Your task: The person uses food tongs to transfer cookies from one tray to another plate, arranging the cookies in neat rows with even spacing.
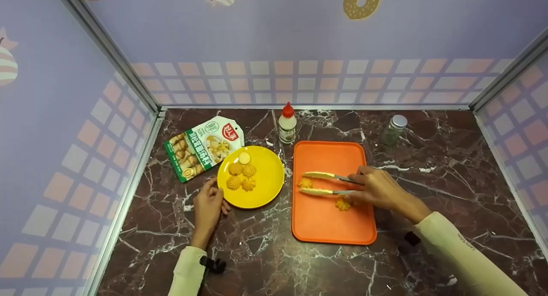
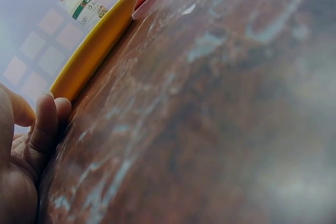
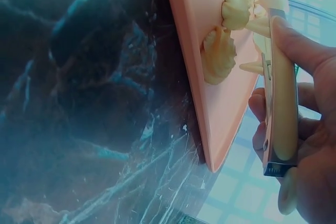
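My right hand [image 1: 376, 189] grips metal tongs [image 3: 283, 87] with pale yellow tips, above the orange tray [image 1: 329, 227]. The tongs' tips stand apart on either side of a flower-shaped cookie [image 1: 305, 183] on the tray. Another cookie [image 1: 342, 204] lies on the tray just below the right hand's fingers. At the left edge of a yellow plate [image 1: 267, 189], my left hand [image 1: 209, 202] rests on the table with loosely bent fingers, fingertips right at the rim. Several piped cookies [image 1: 233, 183] and a pale round one [image 1: 244, 158] lie on the plate.
A green and white food packet [image 1: 199, 148] lies behind the plate at the left. Between plate and tray, farther back, stands a red-capped bottle [image 1: 287, 127]. A glass jar with a silvery lid [image 1: 394, 130] stands at the back right. Patterned walls enclose the marbled table.
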### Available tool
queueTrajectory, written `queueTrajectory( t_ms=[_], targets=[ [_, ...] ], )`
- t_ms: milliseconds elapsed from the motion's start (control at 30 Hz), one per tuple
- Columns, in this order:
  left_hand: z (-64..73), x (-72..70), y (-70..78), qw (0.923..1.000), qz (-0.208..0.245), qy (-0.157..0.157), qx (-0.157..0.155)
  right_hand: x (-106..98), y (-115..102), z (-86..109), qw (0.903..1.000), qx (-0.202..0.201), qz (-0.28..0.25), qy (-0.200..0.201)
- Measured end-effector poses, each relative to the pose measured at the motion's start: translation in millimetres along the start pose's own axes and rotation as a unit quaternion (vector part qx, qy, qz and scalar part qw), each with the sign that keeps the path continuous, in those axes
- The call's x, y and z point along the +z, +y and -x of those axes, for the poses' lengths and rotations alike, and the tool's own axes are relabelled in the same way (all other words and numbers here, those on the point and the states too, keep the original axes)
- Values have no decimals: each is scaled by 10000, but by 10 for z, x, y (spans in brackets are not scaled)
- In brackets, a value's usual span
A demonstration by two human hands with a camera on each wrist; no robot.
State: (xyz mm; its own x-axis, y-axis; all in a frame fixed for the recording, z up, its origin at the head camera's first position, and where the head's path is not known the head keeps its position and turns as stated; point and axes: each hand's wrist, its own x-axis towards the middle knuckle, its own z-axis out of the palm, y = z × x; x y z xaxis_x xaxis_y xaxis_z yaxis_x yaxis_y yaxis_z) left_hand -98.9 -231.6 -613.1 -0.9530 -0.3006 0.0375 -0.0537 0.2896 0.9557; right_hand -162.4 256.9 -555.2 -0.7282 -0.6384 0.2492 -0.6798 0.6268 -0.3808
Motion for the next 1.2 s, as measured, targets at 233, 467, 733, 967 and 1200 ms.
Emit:
queueTrajectory(
  t_ms=[233,467,733,967,1200],
  targets=[
    [23,8,98,10000,75,12,-12,-18,26,0,9999,-97,56,-43],
    [71,-26,289,9997,239,-49,83,-14,42,2,9981,-507,224,266],
    [63,-27,316,9998,196,-39,92,9,102,22,9933,-914,164,687],
    [62,-36,304,9995,299,-93,50,57,179,44,9905,-1024,-22,919],
    [26,-47,65,9994,274,-125,167,4,60,25,9950,-648,302,703]
  ],
)
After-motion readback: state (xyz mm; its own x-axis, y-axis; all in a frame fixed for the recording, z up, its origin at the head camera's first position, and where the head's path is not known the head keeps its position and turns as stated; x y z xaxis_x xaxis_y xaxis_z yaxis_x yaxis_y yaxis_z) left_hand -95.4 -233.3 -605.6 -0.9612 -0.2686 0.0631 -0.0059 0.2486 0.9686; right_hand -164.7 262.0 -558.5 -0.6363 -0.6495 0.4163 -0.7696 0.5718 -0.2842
